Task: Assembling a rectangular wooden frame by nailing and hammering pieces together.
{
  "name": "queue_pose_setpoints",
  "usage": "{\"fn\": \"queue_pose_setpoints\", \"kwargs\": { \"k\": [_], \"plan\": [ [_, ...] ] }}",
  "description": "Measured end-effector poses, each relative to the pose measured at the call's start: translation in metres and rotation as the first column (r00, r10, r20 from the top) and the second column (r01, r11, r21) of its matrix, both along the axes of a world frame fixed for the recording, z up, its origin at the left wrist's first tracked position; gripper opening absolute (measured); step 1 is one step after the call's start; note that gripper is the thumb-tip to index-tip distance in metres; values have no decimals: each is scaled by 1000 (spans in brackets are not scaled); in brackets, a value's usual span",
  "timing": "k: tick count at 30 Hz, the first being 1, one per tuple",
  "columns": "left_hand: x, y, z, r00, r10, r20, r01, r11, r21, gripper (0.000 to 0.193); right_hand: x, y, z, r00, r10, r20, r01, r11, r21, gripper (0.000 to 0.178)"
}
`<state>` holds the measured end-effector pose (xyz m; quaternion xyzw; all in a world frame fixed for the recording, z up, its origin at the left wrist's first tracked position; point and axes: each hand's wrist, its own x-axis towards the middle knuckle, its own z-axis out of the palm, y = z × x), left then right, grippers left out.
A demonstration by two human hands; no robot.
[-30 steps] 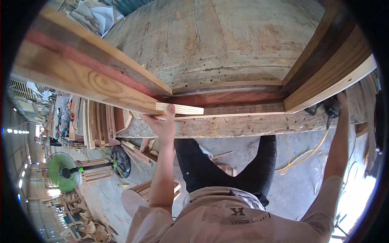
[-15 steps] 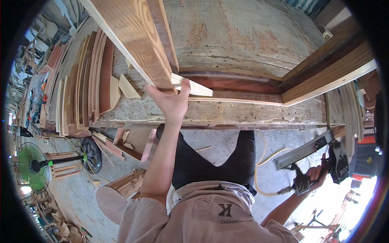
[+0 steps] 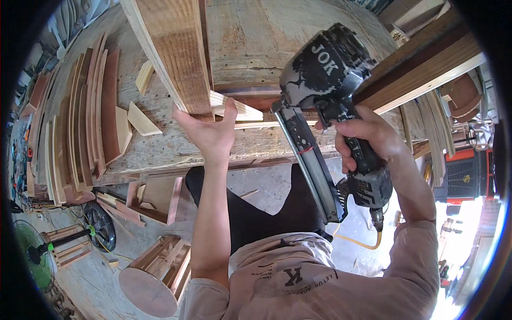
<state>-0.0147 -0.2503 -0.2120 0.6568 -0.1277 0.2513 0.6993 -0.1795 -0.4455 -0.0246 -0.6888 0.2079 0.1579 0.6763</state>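
Note:
My left hand (image 3: 209, 137) grips the near corner of a wooden frame, its fingers and thumb spread around the end of a thick brown rail (image 3: 178, 58). Against the inside of that corner sits a pale wood block (image 3: 248, 112), with my thumb on it. A black and silver air nail gun (image 3: 326, 69) is held up over the frame's near edge, and my right hand (image 3: 376, 136) wraps its handle. The gun's long magazine slants down toward my body. Its head hides part of the frame's near rail and the right corner. Another rail (image 3: 421, 69) runs off to the right.
The frame lies on a worn wooden workbench (image 3: 256, 143). Curved boards (image 3: 111, 101) stand stacked at the left, beside loose pale offcuts (image 3: 143, 119). A yellow air hose (image 3: 358, 243) hangs from the gun. On the floor are a round-topped wooden piece (image 3: 146, 290) and a green fan (image 3: 32, 256).
My right hand has raised the nail gun from low at the right to above the frame's near side. The left hand keeps its hold on the corner, and the view has shifted slightly.

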Motion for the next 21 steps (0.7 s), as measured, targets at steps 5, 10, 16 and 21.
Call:
{"fn": "queue_pose_setpoints", "kwargs": {
  "k": [5, 10, 16, 21],
  "plan": [
    [0, 4, -1, 1000, 11, 9, -11, 1000, 1, 89, 20, 10, 0, 998, 66, -15, -66, 998, 1, 44],
    [-3, 5, 6, 999, 35, 12, -35, 995, 88, 91, 31, 9, -4, 996, 90, -28, -90, 996, 0, 44],
    [-4, 4, 9, 998, -68, -5, 67, 996, -54, 70, 26, 5, -2, 997, 54, -56, -49, 994, 93, 27],
    [-3, 2, 5, 997, -74, 19, 75, 995, -72, 70, 23, 0, -5, 1000, 9, -28, -10, 1000, -27, 42]
  ]
}}
